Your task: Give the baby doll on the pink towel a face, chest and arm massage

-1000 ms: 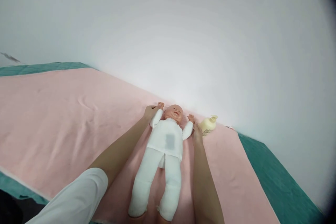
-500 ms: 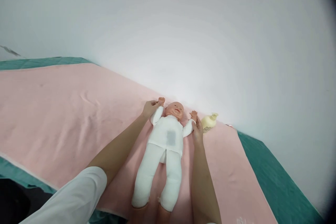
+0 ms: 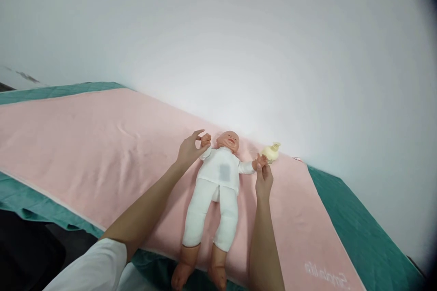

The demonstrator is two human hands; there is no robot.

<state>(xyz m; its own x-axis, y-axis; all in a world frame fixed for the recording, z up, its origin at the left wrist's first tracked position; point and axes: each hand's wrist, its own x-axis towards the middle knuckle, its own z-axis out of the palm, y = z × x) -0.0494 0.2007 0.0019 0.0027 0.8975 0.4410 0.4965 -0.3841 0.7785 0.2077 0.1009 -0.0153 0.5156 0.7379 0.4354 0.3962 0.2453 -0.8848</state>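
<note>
White wall point(image 3: 290, 54) behind a green cover point(image 3: 358, 218), over which a pink blanket point(image 3: 88, 145) is spread, presumably as a soft layer. Doll point(image 3: 217, 177) in white clothing, lying face up on the blanket; head toward the wall and feet toward the person, so that both its arms fall within reach. Left hand point(image 3: 189, 151) part-open, thumb and fingers around one hand of the doll, perhaps to guide it; whether they press cannot be told. Right hand point(image 3: 264, 183) pinched closed on the doll's other hand, seemingly to hold that arm outstretched. Yellow bottle point(image 3: 272, 150) near the wall, just beyond the right hand. Hard to make out: the dark area point(image 3: 30, 245) at lower left; the blanket's lettering point(image 3: 326, 273), apparently reversed; the nature of the grey patch point(image 3: 224, 173) on the doll's chest; the bottle's lower part, partly covered by the doll's hand.
</note>
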